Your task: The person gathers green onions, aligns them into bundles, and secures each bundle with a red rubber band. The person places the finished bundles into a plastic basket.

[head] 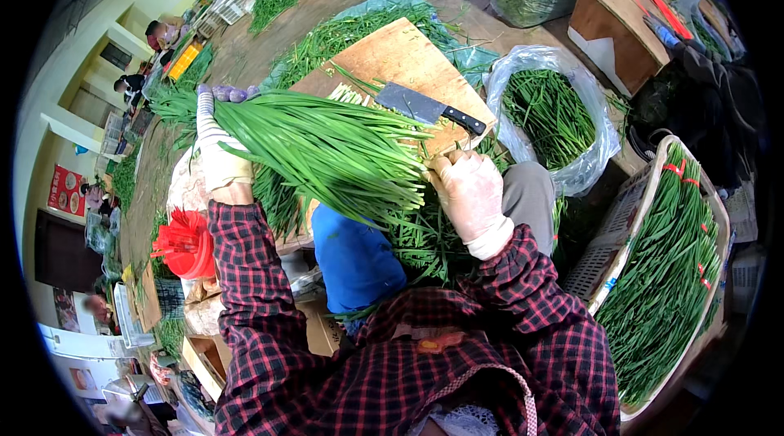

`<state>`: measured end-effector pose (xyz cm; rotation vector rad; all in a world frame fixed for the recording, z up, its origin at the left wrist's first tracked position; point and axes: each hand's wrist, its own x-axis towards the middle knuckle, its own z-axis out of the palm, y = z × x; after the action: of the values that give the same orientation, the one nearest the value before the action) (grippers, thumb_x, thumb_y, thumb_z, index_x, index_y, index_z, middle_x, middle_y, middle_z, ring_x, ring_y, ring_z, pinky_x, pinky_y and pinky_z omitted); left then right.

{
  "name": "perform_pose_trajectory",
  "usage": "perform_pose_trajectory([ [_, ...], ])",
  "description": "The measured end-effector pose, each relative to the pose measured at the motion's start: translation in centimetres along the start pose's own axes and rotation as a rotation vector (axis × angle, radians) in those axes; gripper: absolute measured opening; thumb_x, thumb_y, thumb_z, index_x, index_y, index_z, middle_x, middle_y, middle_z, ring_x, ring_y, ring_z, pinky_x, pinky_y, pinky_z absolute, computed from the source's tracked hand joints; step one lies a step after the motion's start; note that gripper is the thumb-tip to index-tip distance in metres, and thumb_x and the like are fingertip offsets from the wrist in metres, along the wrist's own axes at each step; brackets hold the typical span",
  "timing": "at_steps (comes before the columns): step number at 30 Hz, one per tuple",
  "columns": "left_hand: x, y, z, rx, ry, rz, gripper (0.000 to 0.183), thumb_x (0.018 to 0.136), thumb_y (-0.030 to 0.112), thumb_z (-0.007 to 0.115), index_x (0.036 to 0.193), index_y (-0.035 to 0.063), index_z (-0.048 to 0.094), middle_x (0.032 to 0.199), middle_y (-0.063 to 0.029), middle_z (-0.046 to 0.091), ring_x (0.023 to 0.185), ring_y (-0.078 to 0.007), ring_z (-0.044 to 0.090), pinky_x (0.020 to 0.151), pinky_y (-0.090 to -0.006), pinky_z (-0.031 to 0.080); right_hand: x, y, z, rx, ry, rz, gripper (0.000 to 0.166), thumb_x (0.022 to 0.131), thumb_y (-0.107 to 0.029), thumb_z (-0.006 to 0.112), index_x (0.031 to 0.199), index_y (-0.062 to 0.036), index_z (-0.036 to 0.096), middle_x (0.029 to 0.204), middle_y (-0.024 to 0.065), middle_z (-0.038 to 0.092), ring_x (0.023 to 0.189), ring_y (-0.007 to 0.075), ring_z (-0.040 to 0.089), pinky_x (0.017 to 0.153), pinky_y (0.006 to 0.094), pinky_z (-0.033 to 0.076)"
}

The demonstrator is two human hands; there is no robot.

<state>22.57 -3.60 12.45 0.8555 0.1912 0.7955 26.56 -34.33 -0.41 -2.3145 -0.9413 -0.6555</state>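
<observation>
My left hand (pixel 214 130), in a striped glove with purple fingertips, grips a large bunch of green garlic chives (pixel 324 148) near its leafy end. My right hand (pixel 468 197), in a thin whitish glove, pinches at the pale stem ends of the same bunch. Behind the stems, a black-handled cleaver (pixel 422 105) lies flat on a wooden board (pixel 404 56), with cut pale stem pieces (pixel 349 94) beside its blade. More loose chives (pixel 429 246) lie over my lap, near the blue cloth (pixel 352 258) on one knee.
An open plastic bag (pixel 545 111) of greens stands right of the board. At the right, a plastic crate (pixel 612 252) holds chive bundles tied with red bands. A red container (pixel 190 249) with red strips is at the left. Greens on a sheet (pixel 367 13) lie beyond the board; several people sit farther off.
</observation>
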Motion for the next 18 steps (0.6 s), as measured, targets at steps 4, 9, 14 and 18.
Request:
perform_pose_trajectory([
  [4,-0.5,-0.1,0.7,0.028,0.009,-0.025,0.031,0.092,0.031,0.054,0.069,0.0107,0.045,0.063,-0.0016,0.042,0.064,-0.0183,0.041,0.072,-0.0362,0.040,-0.9,0.0,-1.1,0.132,-0.067,-0.107,0.014,0.076,-0.027,0.063,0.074,-0.0129,0.061,0.064,0.0042,0.054,0.067,0.0225,0.058,0.061,0.0352,0.045],
  [9,-0.8,0.0,0.2,0.031,-0.082,-0.056,0.030,0.092,0.031,0.053,0.069,0.0133,0.044,0.061,0.0018,0.041,0.061,-0.0143,0.040,0.063,-0.0303,0.036,-4.2,-1.2,-2.4,0.171,-0.285,-0.222,0.016,0.077,-0.026,0.065,0.070,-0.0115,0.062,0.067,0.0042,0.054,0.068,0.0234,0.055,0.062,0.0355,0.043],
  [14,-1.3,1.0,0.7,0.006,-0.065,0.037,0.030,0.090,0.028,0.058,0.069,0.0139,0.043,0.061,0.0030,0.041,0.059,-0.0120,0.041,0.062,-0.0279,0.036,-7.8,0.3,-2.8,0.138,-0.410,0.115,0.028,0.080,-0.030,0.063,0.099,-0.0091,0.062,0.082,0.0086,0.061,0.082,0.0271,0.058,0.074,0.0366,0.045],
  [18,-2.1,1.2,1.4,-0.029,-0.093,-0.001,0.032,0.090,0.029,0.058,0.066,0.0143,0.043,0.059,0.0035,0.040,0.058,-0.0116,0.040,0.058,-0.0276,0.035,-2.0,-1.9,-4.7,0.447,-0.129,0.181,0.018,0.083,-0.023,0.060,0.095,-0.0102,0.064,0.081,0.0078,0.061,0.082,0.0258,0.059,0.074,0.0370,0.045],
])
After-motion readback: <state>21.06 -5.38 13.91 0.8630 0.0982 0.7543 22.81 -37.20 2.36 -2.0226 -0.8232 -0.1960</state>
